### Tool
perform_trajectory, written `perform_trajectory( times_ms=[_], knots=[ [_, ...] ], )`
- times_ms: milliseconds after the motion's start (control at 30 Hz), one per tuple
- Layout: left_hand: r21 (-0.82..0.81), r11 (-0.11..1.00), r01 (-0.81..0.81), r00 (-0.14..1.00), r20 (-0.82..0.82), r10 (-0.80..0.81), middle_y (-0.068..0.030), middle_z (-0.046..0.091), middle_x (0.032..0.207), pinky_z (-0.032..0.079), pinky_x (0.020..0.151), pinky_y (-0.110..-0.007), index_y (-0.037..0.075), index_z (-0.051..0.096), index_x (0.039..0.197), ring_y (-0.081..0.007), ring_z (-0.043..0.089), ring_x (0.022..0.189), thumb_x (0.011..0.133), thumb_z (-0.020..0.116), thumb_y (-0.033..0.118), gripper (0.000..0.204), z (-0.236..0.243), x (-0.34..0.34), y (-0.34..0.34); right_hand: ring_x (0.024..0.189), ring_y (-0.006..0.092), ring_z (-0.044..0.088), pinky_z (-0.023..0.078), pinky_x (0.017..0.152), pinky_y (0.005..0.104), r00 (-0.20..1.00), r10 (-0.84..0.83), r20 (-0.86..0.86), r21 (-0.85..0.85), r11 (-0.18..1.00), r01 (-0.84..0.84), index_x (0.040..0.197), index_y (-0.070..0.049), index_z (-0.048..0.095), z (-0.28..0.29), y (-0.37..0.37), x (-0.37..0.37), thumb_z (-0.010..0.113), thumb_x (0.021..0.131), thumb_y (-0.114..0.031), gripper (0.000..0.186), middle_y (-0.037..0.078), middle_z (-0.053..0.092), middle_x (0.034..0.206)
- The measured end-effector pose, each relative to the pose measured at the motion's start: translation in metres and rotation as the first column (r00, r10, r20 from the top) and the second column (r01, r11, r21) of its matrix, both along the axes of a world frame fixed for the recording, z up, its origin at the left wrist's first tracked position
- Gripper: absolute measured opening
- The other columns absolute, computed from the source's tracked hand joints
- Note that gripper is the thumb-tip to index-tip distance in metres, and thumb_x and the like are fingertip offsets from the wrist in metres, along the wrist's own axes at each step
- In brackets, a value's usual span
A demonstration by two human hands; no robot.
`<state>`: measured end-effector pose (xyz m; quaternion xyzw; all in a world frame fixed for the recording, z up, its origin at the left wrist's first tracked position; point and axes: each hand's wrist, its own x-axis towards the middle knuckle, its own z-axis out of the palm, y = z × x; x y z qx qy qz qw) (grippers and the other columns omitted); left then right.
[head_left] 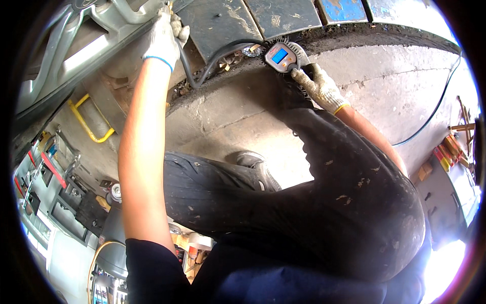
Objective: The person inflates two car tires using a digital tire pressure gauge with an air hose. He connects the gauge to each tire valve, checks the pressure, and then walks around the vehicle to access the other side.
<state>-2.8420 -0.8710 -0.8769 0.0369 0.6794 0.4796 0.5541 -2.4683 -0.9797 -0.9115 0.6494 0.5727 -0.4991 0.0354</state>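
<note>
My left hand (164, 38), in a white knit glove, is closed around the end of a black hose (223, 49) beside a silver spoked wheel (61, 45) at the upper left. What its fingertips touch is hard to make out. The hose loops down and runs right to a tire inflator gauge (281, 57), with a round grey body and a lit blue display. Gripping that gauge from its lower right is my right hand (321, 88), in a similar, dirtier glove. The gauge is held above my shoe, face up.
Dark metal plates (283, 17) line the far side along a dirt-filled groove. A yellow metal handle (91, 121) stands near the wheel. A thin blue hose (430, 124) curves across the right. Tools (55, 172) lie at left; my bent leg (354, 187) fills the lower middle.
</note>
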Motion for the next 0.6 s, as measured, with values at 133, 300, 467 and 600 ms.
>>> perform_trajectory(
  times_ms=[133, 300, 467, 600],
  knots=[
    [-0.164, 0.954, 0.249, 0.962, -0.069, -0.263, 0.0043, 0.045, 0.058, 0.049, 0.053, -0.028, 0.009, 0.057, 0.083, -0.0086, 0.039, 0.041, 0.097, 0.053, 0.052, 0.045, -0.002, -0.002, -0.036, 0.111, 0.0421, 0.06, 0.047, 0.095, 0.046, 0.998, 0.055, -0.01, -0.016, 0.998, -0.055, 0.128, -0.001, 0.055, 0.018, 0.005, -0.005, 0.064, 0.084, -0.061, 0.074, 0.028, 0.061, 0.119],
    [-0.599, 0.693, 0.401, 0.16, -0.699, -0.697, -0.0245, 0.066, 0.109, 0.051, 0.093, -0.044, -0.001, 0.058, 0.121, -0.0281, 0.067, 0.1, 0.085, 0.065, 0.058, 0.069, -0.029, -0.018, -0.071, 0.109, 0.0432, 0.06, 0.048, 0.092, 0.0474, 0.98, 0.172, 0.1, 0.023, 0.984, -0.175, 0.125, -0.005, 0.053, 0.022, 0.006, -0.007, 0.071, 0.082, -0.049, 0.064, 0.026, 0.06, 0.118],
    [-0.588, 0.613, 0.527, -0.07, -0.749, -0.659, -0.0162, 0.064, 0.126, 0.049, 0.098, -0.04, 0.011, 0.054, 0.132, -0.0291, 0.062, 0.114, 0.087, 0.069, 0.037, 0.054, -0.012, 0.006, -0.039, 0.107, 0.044, 0.06, 0.048, 0.091, 0.0493, 0.977, 0.166, 0.136, 0.056, 0.983, -0.175, 0.122, -0.006, 0.052, 0.017, 0.004, -0.006, 0.071, 0.083, -0.042, 0.057, 0.026, 0.061, 0.115],
    [-0.563, 0.497, 0.66, -0.069, -0.705, -0.706, -0.0136, 0.07, 0.111, 0.051, 0.092, -0.039, 0.007, 0.056, 0.129, -0.0284, 0.066, 0.105, 0.088, 0.067, 0.042, 0.055, -0.037, 0.022, -0.01, 0.107, 0.0442, 0.06, 0.048, 0.091, 0.0498, 0.981, 0.154, 0.119, 0.028, 0.987, -0.159, 0.121, -0.006, 0.052, 0.017, 0.006, -0.009, 0.071, 0.083, -0.042, 0.056, 0.025, 0.061, 0.114]
  ],
)
